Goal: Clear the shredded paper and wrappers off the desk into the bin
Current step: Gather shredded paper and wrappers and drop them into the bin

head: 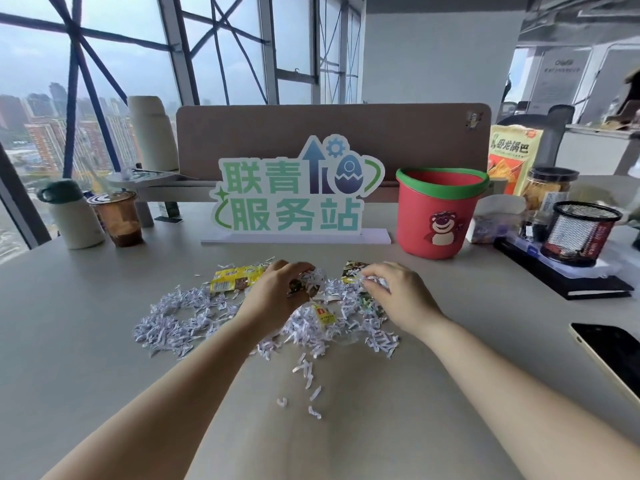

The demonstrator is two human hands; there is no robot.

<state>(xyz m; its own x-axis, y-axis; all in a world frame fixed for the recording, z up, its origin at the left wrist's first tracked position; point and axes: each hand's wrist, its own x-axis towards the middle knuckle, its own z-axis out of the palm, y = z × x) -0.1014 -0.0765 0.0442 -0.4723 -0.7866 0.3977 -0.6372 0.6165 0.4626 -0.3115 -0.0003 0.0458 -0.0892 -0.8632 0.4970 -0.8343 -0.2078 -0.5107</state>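
Observation:
White shredded paper point(173, 323) lies scattered over the middle of the desk point(104, 393), with wrappers mixed in: a yellow wrapper point(232, 278) at the pile's far left, a small yellow one point(325, 317) in the middle, and a dark green one point(351, 270) at the far right. My left hand point(277, 289) is closed on a clump of shreds and a wrapper. My right hand point(394, 292) pinches shreds beside the green wrapper. The red bin point(440, 213) with a green rim and bear picture stands upright behind and to the right.
A white-and-green sign point(294, 195) stands behind the pile. Left of it are an iced coffee cup point(119, 216) and a white tumbler point(74, 216). At the right stand a mesh pen holder point(581, 230), a snack bag point(512, 157) and a jar point(547, 188); a phone point(613, 358) lies near the edge.

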